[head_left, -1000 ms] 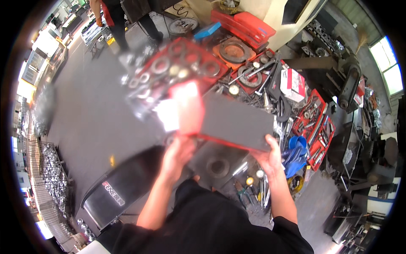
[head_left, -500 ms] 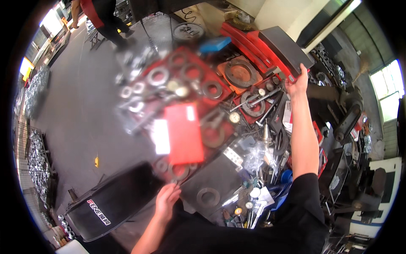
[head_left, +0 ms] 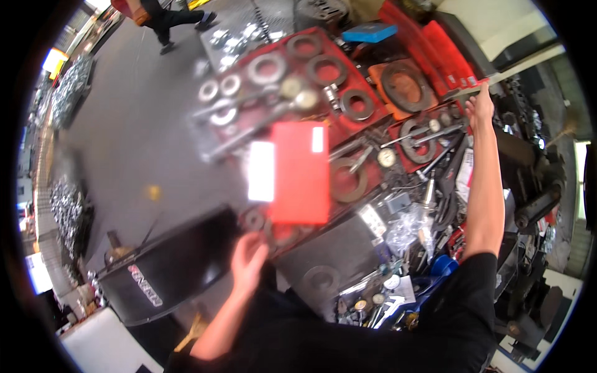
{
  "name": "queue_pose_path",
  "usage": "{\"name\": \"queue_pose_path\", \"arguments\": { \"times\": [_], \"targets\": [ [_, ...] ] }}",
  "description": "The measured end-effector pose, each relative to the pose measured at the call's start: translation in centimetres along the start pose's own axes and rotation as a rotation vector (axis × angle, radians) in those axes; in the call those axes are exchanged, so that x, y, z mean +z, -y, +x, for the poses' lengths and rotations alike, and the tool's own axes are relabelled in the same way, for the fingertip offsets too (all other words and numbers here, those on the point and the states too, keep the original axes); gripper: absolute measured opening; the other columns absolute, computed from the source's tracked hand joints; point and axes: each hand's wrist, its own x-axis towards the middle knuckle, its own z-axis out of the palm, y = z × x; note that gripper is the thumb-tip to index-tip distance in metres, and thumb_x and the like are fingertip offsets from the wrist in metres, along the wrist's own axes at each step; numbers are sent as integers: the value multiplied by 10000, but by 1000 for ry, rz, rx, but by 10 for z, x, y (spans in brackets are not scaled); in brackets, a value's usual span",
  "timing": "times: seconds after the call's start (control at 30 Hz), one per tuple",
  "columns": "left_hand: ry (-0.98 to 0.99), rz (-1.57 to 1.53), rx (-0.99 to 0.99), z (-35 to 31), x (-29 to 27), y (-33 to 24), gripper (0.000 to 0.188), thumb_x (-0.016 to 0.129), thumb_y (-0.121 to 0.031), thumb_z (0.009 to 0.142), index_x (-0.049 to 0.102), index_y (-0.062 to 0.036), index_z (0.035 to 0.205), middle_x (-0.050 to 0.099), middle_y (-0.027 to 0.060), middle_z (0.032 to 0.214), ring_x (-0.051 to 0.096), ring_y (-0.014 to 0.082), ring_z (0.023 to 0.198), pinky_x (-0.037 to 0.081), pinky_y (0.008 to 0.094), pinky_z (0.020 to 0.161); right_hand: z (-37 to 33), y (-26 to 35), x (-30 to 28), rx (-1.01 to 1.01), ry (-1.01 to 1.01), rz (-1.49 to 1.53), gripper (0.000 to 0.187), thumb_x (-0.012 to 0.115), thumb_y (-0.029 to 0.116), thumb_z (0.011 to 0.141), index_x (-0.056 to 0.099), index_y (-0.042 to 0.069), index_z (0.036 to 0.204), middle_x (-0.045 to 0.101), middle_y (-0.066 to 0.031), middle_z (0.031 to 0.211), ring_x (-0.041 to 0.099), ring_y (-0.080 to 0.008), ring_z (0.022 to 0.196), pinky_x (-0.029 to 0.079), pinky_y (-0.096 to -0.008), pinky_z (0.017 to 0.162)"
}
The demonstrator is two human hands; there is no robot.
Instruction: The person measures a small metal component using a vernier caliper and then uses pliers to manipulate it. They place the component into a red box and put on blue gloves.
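At the far right of the bench, my right hand (head_left: 481, 109) reaches out, its fingertips at the near end of a black-topped red case (head_left: 467, 46). That case stands beside other long red cases (head_left: 416, 53). The fingers look apart, with nothing seen held in them. My left hand (head_left: 249, 260) hovers by the bench's near left edge, thumb and fingers parted and slightly blurred. Beyond it lies a flat red box (head_left: 300, 174) with a white label, and a white sheet (head_left: 261, 171) lies against its left side.
Metal rings (head_left: 326, 70) and rods lie on red trays to the left. An orange block (head_left: 404, 87) bears a large ring. Dial gauges (head_left: 386, 157), calipers (head_left: 388, 311) and plastic bags crowd the right. A black panel (head_left: 161, 267) stands at left. Another person (head_left: 165, 22) walks far left.
My right hand has moved right, and the black-topped case it gripped now sits among the red cases, the grip loosened. My left hand has drawn off the ring's edge. My view has shifted.
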Motion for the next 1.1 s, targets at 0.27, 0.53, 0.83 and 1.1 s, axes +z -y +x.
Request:
{"name": "queue_pose_path", "arguments": {
  "times": [0.27, 0.53, 0.83, 1.1],
  "targets": [
    [-75, 290, -37, 50, 52, -30, 535, 706, -194, 996, 508, 54, 1427, 630, 201, 1389, 678, 225, 1146, 550, 354, 970, -338, -110, 131, 60, 677, -521, 457, 719, 368, 971, 731, -64, 1121, 779, -103, 910, 728, -150, 711, 554, -307, 607],
    [-21, 337, -26, 72, 43, -14, 471, 690, -135, 991, 533, 47, 1396, 702, 139, 1214, 687, 191, 1050, 562, 325, 906, -368, -161, 168, 419, 705, -133, 441, 719, 306, 963, 732, -104, 1123, 773, -128, 966, 714, -163, 816, 564, -310, 740],
    [193, -165, -43, 20, 54, -85, 446, 660, -191, 1033, 510, -6, 1410, 622, 103, 1332, 679, 155, 1084, 553, 287, 916, -333, -77, 122, 146, 396, 119, 304, 719, 313, 968, 719, 9, 974, 694, -24, 777, 594, -89, 583, 447, -236, 502],
    [256, -62, -139, -4, 34, -30, 303, 704, -70, 989, 605, 27, 1259, 704, 121, 1184, 675, 174, 1059, 544, 305, 936, -250, -9, 68, -175, 108, 252, 290, 686, 297, 1003, 704, 9, 979, 710, -45, 808, 605, -104, 620, 478, -238, 592]
  ]
}}
